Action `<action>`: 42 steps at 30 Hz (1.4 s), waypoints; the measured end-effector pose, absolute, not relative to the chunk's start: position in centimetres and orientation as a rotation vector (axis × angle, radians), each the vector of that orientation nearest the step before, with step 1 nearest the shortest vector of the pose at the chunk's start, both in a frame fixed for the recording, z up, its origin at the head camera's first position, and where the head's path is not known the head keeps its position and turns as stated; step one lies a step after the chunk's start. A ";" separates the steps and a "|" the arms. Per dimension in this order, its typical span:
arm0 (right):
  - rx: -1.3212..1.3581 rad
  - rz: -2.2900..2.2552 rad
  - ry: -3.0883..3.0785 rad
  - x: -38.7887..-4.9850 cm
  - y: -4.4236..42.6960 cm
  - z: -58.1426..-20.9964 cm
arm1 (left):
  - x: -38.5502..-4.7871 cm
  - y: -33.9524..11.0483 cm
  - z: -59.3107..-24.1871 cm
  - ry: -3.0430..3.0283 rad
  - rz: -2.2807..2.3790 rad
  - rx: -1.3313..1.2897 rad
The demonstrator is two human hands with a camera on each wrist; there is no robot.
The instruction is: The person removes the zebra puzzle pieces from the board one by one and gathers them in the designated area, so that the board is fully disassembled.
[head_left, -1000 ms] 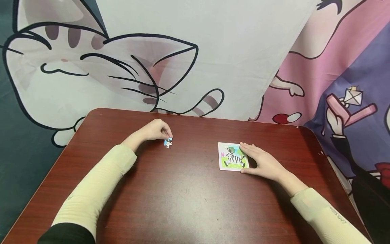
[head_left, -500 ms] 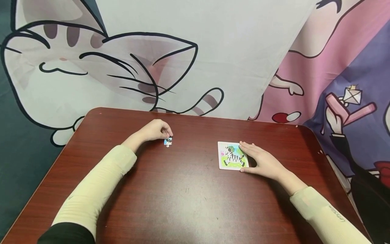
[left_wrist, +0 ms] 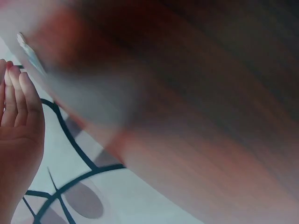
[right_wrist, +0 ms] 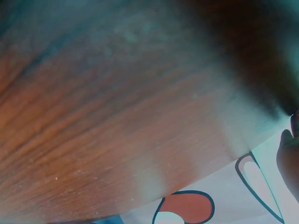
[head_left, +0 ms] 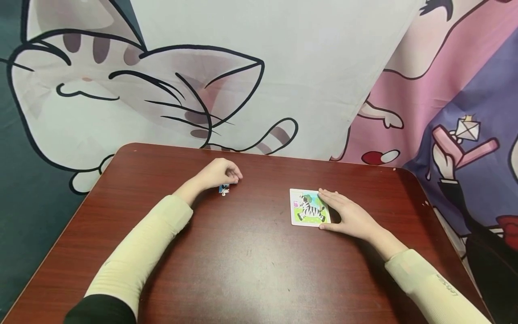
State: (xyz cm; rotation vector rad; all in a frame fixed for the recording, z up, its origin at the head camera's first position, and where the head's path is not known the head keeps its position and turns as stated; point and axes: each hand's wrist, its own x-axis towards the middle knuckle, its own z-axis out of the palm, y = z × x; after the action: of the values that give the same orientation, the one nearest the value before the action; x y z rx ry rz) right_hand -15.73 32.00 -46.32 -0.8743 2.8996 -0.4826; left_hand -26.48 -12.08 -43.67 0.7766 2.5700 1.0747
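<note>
The left hand [head_left: 222, 173] is above the far part of the counter [head_left: 243, 270], fingers bent and fingertips aimed toward the card's side. Whether its thumb and fingertips are pressed together on anything cannot be told. The piece [head_left: 224, 191], blue with black and white, lies on the counter directly at the near side of this hand, its far part covered by it; whether it is one layer or several is too small to tell.

The card [head_left: 310, 209], white-bordered and printed with a zebra on green, lies flat to the right of the piece, well apart from it. It sits between the two hands, much closer to the right hand [head_left: 350, 217]. That hand has thumb and fingers spread apart: the fingertips touch the card's far right corner, the thumb rests at the near right corner, and the palm stays outside the right edge.

In the left wrist view, the visible fingers lie side by side, and a thin blue-and-white sliver [left_wrist: 32, 55] shows just beside their tips. The right wrist view is blurred, with part of the right hand dim at its right edge.

Pale sleeves [head_left: 139, 247] cover both forearms. A cat-printed cloth [head_left: 307, 76] hangs behind the counter.
</note>
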 end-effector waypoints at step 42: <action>-0.892 -0.482 2.905 -15.7 31.9 -46.2 | -24.4 3.6 -43.4 2.400 1.137 0.874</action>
State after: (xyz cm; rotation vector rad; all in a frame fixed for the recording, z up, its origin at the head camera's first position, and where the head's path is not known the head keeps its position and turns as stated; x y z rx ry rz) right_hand -15.65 31.95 -46.19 -0.8924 2.9046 -0.4818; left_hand -24.36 3.60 -43.38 0.8742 2.3999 1.1371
